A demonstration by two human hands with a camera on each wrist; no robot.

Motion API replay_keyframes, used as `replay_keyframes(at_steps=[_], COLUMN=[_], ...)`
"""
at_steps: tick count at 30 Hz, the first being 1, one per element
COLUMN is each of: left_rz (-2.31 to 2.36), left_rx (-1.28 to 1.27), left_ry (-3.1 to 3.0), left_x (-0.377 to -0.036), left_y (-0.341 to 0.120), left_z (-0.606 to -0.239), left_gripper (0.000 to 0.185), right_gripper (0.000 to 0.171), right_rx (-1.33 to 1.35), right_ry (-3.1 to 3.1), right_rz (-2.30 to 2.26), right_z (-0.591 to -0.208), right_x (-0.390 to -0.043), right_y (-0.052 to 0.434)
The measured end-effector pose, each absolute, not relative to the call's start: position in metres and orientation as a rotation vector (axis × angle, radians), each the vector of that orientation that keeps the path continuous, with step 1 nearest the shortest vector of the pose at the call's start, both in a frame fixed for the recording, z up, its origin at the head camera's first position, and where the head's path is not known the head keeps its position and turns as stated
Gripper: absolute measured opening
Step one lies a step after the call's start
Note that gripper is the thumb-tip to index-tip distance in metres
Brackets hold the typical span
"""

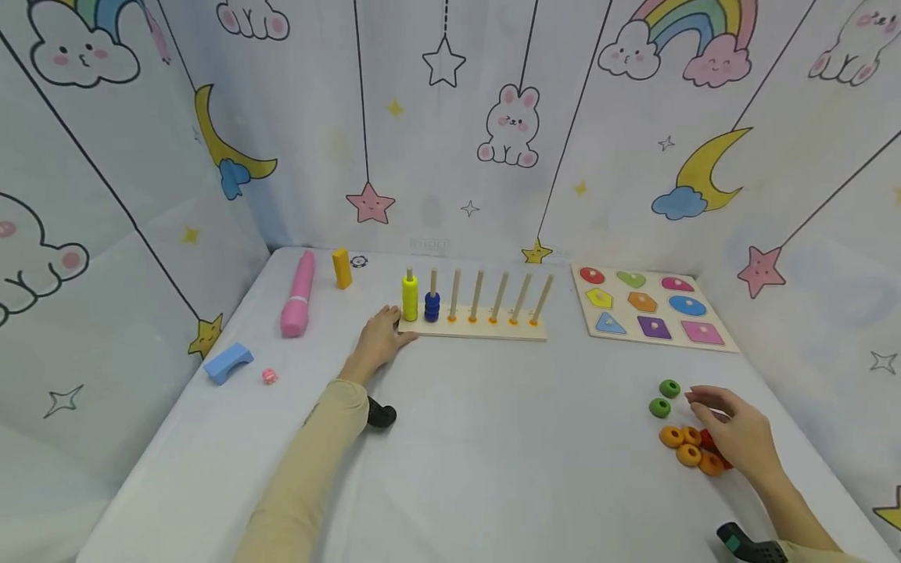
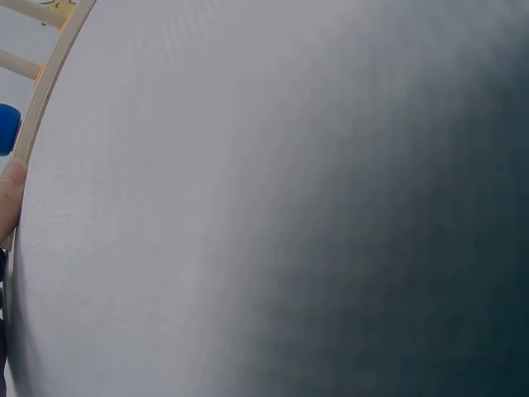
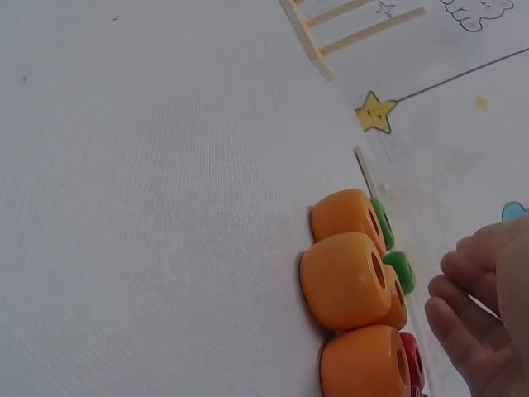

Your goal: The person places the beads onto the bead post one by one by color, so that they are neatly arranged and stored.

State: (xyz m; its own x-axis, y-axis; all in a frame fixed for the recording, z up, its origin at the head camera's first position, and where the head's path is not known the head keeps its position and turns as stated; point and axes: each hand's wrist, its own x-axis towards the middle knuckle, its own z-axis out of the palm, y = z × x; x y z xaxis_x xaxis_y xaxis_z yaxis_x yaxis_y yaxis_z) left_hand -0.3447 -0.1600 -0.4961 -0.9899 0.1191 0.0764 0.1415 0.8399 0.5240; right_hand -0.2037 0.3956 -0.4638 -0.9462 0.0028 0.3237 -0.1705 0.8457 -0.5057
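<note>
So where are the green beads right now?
In the head view, the two green beads lie on the table's right side, just beyond the orange beads, beside the right hand.

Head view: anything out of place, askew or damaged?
Nothing damaged or spilled. The peg board stands straight with yellow and blue beads stacked on its leftmost pegs; green and orange beads lie loose by the right hand.

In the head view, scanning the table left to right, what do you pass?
Blue arch block → pink cylinder → yellow block → left hand → peg rack → shape puzzle board → right hand.
</note>
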Motion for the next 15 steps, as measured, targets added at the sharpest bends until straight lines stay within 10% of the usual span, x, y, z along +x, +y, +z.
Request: replay_keyframes(at_steps=[15], left_rz=[-0.844], left_rx=[-0.192], left_ry=[-3.008], left_x=[-0.345], left_y=[-0.157], left_z=[-0.492], left_gripper=[0.071], right_gripper=[0.042], right_rx=[0.006], right_ry=[-2.939], right_rz=[0.685], right_z=[-0.469], right_x=[-0.189], right_y=[0.422])
